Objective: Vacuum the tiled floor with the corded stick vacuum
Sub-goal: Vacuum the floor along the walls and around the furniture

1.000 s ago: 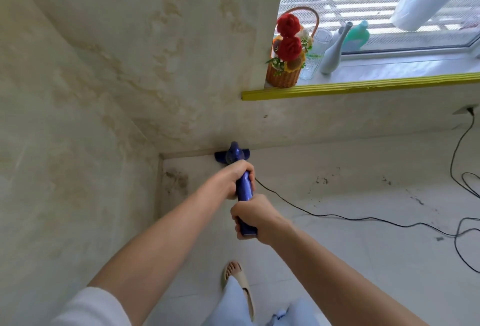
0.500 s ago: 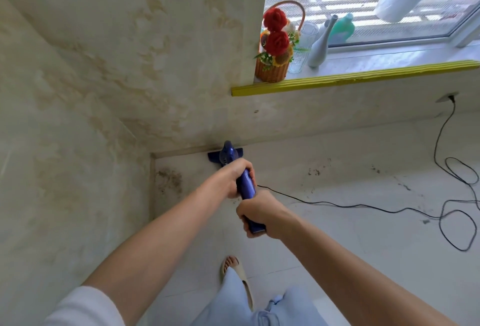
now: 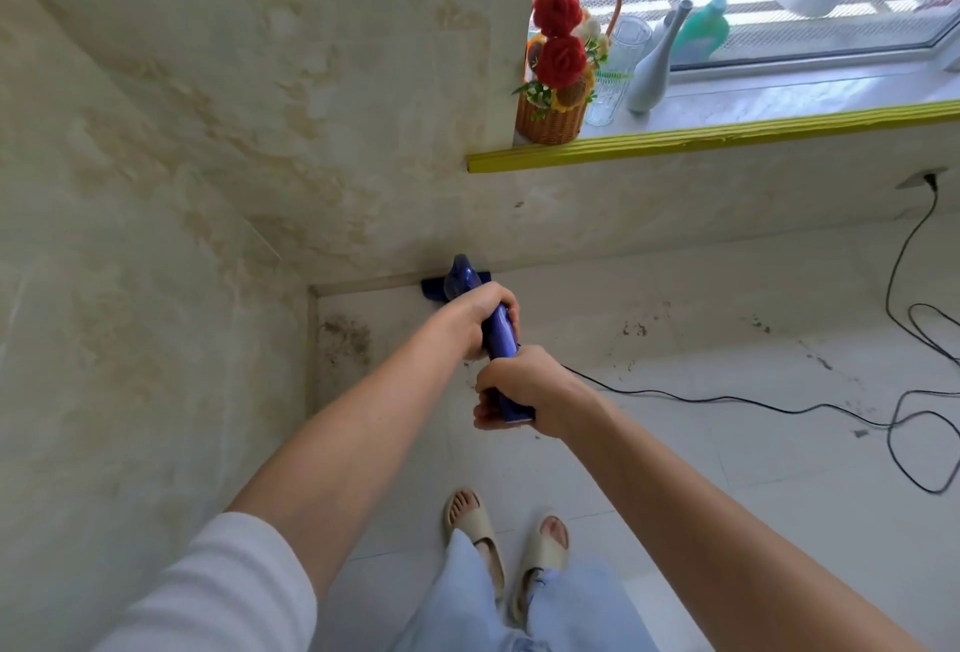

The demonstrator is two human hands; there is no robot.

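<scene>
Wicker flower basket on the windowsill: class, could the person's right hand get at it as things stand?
Probably not yet. The right hand grips the blue vacuum handle, and the wicker basket stands well up on the sill. The way there looks free, so releasing and stepping closer would likely do.

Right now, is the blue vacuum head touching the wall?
Cannot tell. In the head view the vacuum head sits right at the bottom of the wall, but the left hand and vacuum handle partly cover it, so no contact or gap shows.
</scene>
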